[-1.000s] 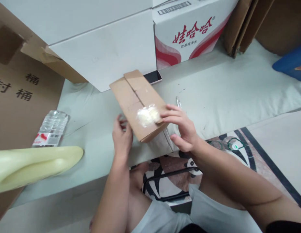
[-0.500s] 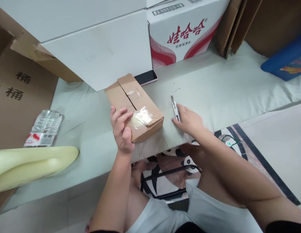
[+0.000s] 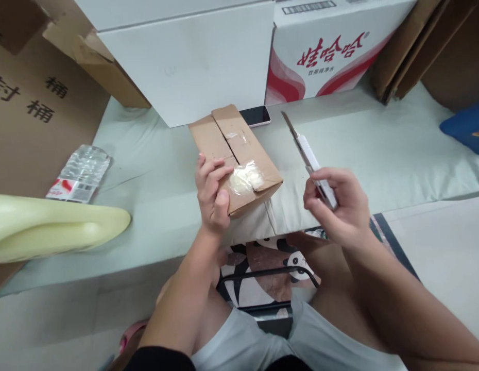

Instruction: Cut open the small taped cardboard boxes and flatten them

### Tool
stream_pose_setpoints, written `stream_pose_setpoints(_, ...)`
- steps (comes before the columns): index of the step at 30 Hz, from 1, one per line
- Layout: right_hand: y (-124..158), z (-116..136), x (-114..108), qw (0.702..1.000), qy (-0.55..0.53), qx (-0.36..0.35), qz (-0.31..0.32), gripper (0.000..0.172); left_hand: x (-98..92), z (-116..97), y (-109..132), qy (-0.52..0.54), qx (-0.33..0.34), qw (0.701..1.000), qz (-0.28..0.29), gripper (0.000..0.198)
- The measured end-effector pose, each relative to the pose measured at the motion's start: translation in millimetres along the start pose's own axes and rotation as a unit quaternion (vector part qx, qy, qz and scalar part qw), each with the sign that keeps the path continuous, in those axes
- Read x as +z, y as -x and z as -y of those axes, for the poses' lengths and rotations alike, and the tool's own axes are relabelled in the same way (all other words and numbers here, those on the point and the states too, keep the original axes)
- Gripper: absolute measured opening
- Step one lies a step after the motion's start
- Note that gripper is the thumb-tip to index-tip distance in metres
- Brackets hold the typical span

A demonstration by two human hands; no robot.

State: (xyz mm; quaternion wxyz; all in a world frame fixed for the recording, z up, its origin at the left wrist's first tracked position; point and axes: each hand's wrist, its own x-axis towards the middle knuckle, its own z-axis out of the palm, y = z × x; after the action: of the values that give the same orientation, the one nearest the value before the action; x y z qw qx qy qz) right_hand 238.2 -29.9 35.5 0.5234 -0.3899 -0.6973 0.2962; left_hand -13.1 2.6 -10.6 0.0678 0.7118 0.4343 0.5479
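Note:
A small brown cardboard box [image 3: 245, 139] lies on the pale green cloth, its top flaps meeting at a narrow dark gap. Shiny clear tape covers part of the top near its front end. My left hand [image 3: 213, 193] grips the box at its left front side, fingers over the top and thumb at the lower edge. In my right hand [image 3: 338, 206] is a white utility knife [image 3: 312, 161], raised to the right of the box. Its blade is out and points up and left, apart from the box.
Behind the box lies a phone [image 3: 257, 115], against large white cartons [image 3: 208, 67]. A clear plastic bottle [image 3: 85, 167] and a pale yellow object [image 3: 62, 226] are at left. A blue container [image 3: 465, 126] stands at right. The cloth's front edge [image 3: 293, 226] runs above my knees.
My right hand has lifted the utility knife off the cloth, and its blade now extends further. My left hand stays on the box. The whole view has shifted somewhat.

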Motion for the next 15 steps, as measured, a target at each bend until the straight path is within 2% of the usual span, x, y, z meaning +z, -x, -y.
stream_pose_setpoints(3,2,12,4,0.994,-0.084,-0.066,0.032,0.053,2.7,-3,1,0.005,0.003,1.0,-0.008,0.042)
stream_pose_setpoints(7,2,11,7,0.994,-0.082,-0.076,-0.009,0.062,11.6,-5,3,0.002,0.031,0.999,-0.028,0.041)
stream_pose_setpoints(11,2,10,8,0.995,-0.082,-0.061,0.007,0.077,21.9,-6,5,0.024,0.097,0.993,-0.064,0.049)
stream_pose_setpoints(13,3,11,11,0.996,-0.067,-0.062,-0.017,0.072,24.3,-7,6,0.019,0.122,0.991,-0.057,0.049)
stream_pose_setpoints(15,7,10,15,0.995,-0.04,-0.062,-0.062,0.054,24.6,-9,6,0.009,0.132,0.99,-0.051,0.049)
